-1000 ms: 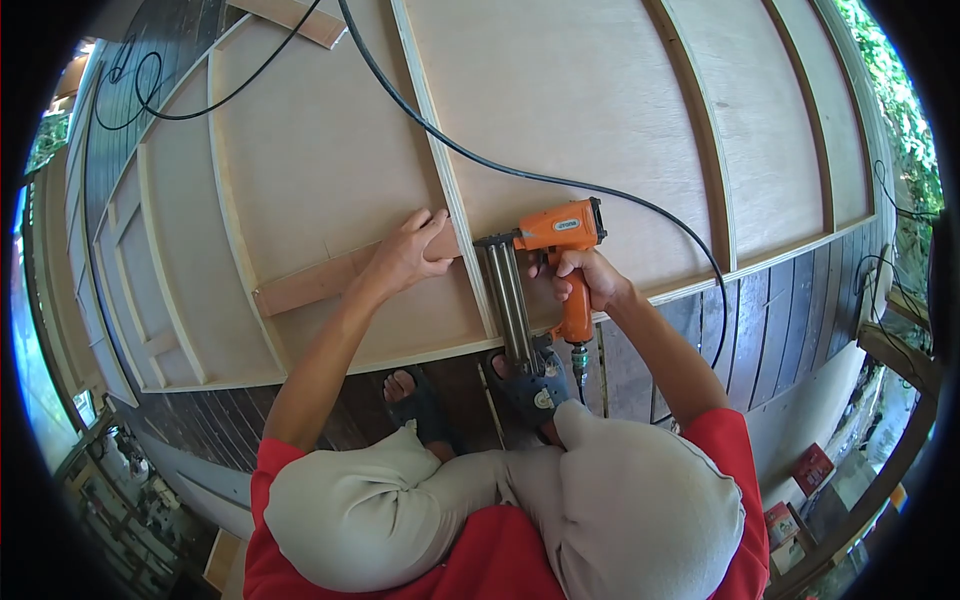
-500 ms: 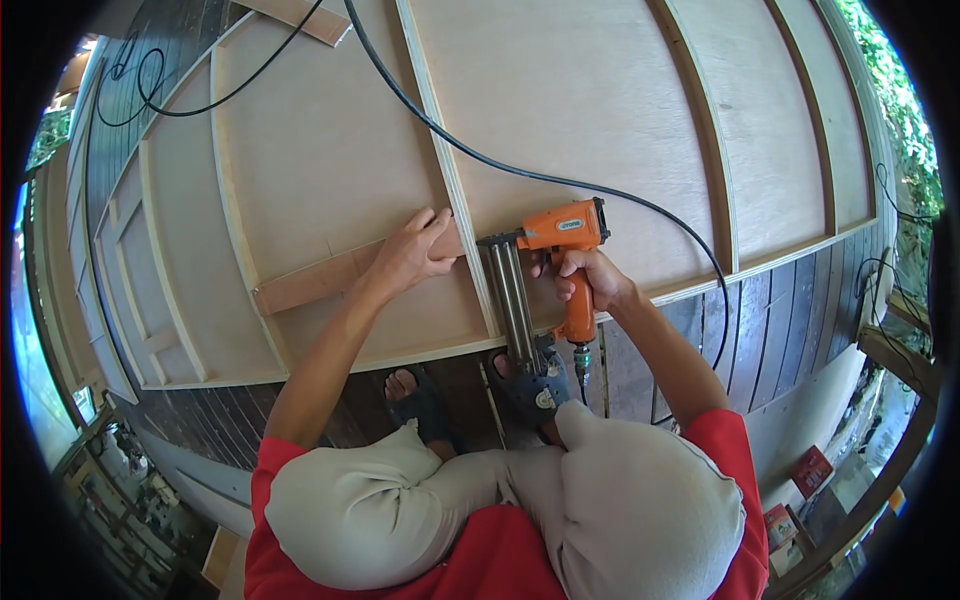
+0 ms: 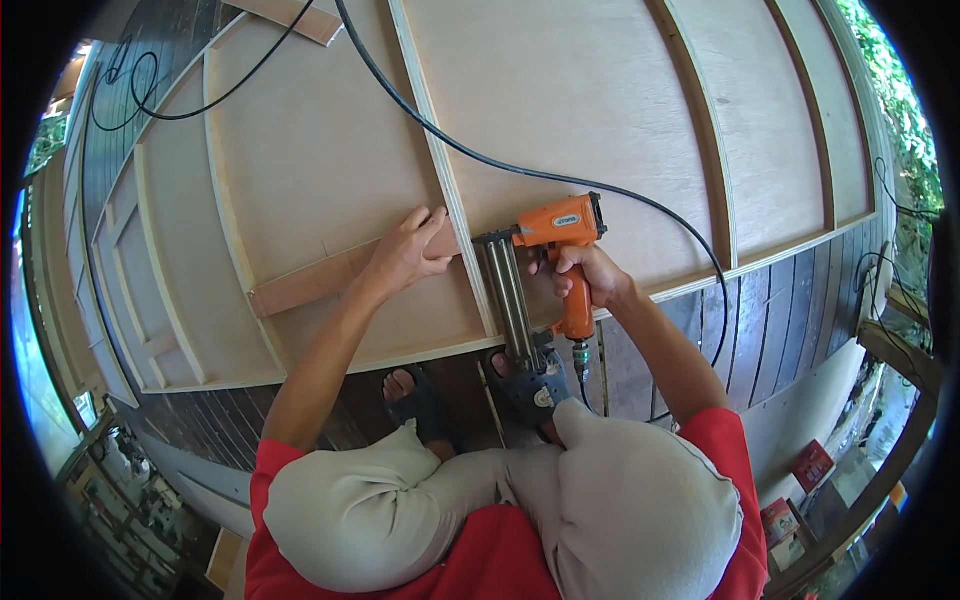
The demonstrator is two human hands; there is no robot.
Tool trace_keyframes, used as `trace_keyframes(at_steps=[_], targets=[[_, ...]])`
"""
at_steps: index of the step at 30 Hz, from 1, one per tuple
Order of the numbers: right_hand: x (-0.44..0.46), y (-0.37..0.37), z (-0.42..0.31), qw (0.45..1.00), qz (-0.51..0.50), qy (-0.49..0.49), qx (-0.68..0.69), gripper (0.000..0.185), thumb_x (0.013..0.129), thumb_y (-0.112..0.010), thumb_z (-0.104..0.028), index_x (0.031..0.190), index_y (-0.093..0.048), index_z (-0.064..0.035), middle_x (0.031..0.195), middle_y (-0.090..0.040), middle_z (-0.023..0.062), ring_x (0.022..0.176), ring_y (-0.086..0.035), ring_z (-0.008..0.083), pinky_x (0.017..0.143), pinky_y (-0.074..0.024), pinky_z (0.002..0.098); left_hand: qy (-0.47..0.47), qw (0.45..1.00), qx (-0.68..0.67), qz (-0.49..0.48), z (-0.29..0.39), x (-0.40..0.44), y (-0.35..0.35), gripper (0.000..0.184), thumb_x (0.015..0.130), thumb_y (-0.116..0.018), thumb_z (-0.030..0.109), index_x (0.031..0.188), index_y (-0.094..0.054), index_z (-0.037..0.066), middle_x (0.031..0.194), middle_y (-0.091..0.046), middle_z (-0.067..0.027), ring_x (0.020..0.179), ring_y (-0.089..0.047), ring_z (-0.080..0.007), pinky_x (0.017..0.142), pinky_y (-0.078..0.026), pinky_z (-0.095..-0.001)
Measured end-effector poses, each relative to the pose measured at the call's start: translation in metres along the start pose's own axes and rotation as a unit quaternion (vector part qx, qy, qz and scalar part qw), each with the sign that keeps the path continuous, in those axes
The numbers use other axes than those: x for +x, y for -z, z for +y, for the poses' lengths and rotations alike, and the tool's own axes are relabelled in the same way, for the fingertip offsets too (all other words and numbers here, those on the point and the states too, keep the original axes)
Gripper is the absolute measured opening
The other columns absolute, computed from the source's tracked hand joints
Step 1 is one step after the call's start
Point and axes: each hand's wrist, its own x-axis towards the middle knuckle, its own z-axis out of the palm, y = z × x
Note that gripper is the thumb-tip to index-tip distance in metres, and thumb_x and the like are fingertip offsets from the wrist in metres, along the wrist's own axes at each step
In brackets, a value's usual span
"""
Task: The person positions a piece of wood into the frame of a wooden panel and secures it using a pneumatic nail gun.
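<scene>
My left hand (image 3: 408, 252) is closed around the right end of a short wooden board (image 3: 315, 280), which spans between two framing strips of the panel. My right hand (image 3: 588, 275) grips the handle of an orange nail gun (image 3: 557, 222). The nail gun's nose rests against the right side of a long framing strip (image 3: 432, 120), level with the board's end. Its silver magazine (image 3: 510, 300) points down toward my foot. A hose fitting (image 3: 581, 355) is joined to the bottom of the handle.
A black hose (image 3: 560, 180) curves over the panel (image 3: 590, 90). Another wooden board (image 3: 300, 18) lies at the top left, crossed by a thin black cable (image 3: 255, 75). Dark floorboards (image 3: 640, 345) run beneath the panel, and my sandalled feet (image 3: 415, 400) stand at its near edge.
</scene>
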Motion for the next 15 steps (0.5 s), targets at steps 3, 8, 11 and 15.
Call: trace_keyframes(at_steps=[3, 8, 11, 15], targets=[[-0.0011, -0.0014, 0.0005, 1.0, 0.0, 0.001, 0.0, 0.036, 0.068, -0.047, -0.003, 0.102, -0.055, 0.0037, 0.09, -0.062, 0.0123, 0.046, -0.047, 0.0099, 0.045, -0.0461, 0.0233, 0.009, 1.0, -0.004, -0.004, 0.0019, 0.0008, 0.0007, 0.069, 0.066, -0.074, 0.016, 0.126, -0.048, -0.004, 0.106, -0.05, -0.0173, 0.096, -0.054, -0.0327, 0.083, -0.047, -0.0374], [-0.0018, -0.0043, -0.002, 1.0, -0.004, 0.001, -0.002, 0.037, 0.067, -0.046, -0.001, 0.102, -0.055, 0.0036, 0.089, -0.062, 0.012, 0.046, -0.047, 0.0098, 0.045, -0.0459, 0.0232, 0.007, 1.0, 0.003, -0.014, -0.0002, 0.001, 0.0004, 0.071, 0.066, -0.075, 0.019, 0.128, -0.047, -0.002, 0.11, -0.051, -0.0193, 0.098, -0.055, -0.0354, 0.084, -0.049, -0.0399], [-0.0007, -0.0032, -0.0011, 1.0, 0.001, -0.001, -0.007, 0.036, 0.067, -0.046, -0.001, 0.102, -0.056, 0.0033, 0.089, -0.063, 0.0116, 0.046, -0.046, 0.0098, 0.044, -0.0458, 0.0231, 0.003, 1.0, -0.002, -0.009, 0.0004, 0.0006, 0.001, 0.071, 0.066, -0.075, 0.019, 0.128, -0.046, -0.002, 0.11, -0.051, -0.0194, 0.099, -0.055, -0.0354, 0.085, -0.048, -0.0399], [-0.001, -0.0051, -0.0017, 0.999, 0.008, -0.005, -0.038, 0.036, 0.066, -0.05, -0.007, 0.101, -0.053, 0.0006, 0.086, -0.062, 0.0097, 0.045, -0.047, 0.0088, 0.045, -0.0455, 0.0228, 0.002, 1.0, 0.0, -0.012, -0.0015, 0.0006, 0.0002, 0.071, 0.067, -0.074, 0.018, 0.129, -0.046, -0.003, 0.109, -0.051, -0.0193, 0.1, -0.054, -0.0353, 0.086, -0.048, -0.0399]])
